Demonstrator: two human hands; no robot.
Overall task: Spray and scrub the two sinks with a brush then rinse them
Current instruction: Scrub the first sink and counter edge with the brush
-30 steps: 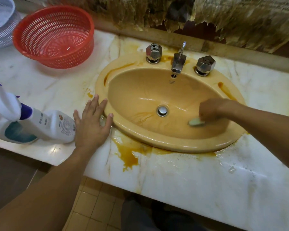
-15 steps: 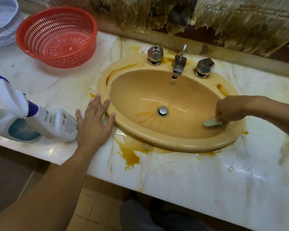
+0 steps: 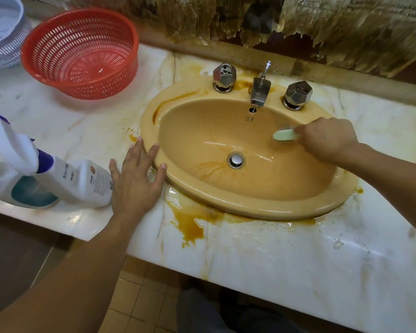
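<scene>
Running beneath the counter's near edge are square tan floor tiles (image 3: pixel 139 296). Above them lies the white marble countertop (image 3: pixel 286 272), glossy and wet, with an orange-brown puddle (image 3: pixel 189 224) pooled just in front of the sink. Your left hand (image 3: pixel 135 186) lies flat on the marble, fingers straight and slightly spread, the tips reaching the left rim of the sink (image 3: pixel 250 210). Its thumb side touches the base of a white plastic spray bottle (image 3: pixel 82 182), which lies on its side to the left.

The sink is a smooth oval basin of tan ceramic, streaked with rusty runs around the round chrome drain (image 3: pixel 235 160). Your right hand (image 3: pixel 327 138) is inside the far right of the bowl, fingers curled tight around a pale green brush (image 3: pixel 282 135) that sits against the basin wall below the spout; its bristles are blurred.

Farther back stand an angular chrome spout (image 3: pixel 259 92) and two faceted metal knobs (image 3: pixel 224 76). At far left sit a round red slotted basket (image 3: pixel 82 54) and a white basket (image 3: pixel 0 37), below ragged, peeling wall covering (image 3: pixel 322 25).
</scene>
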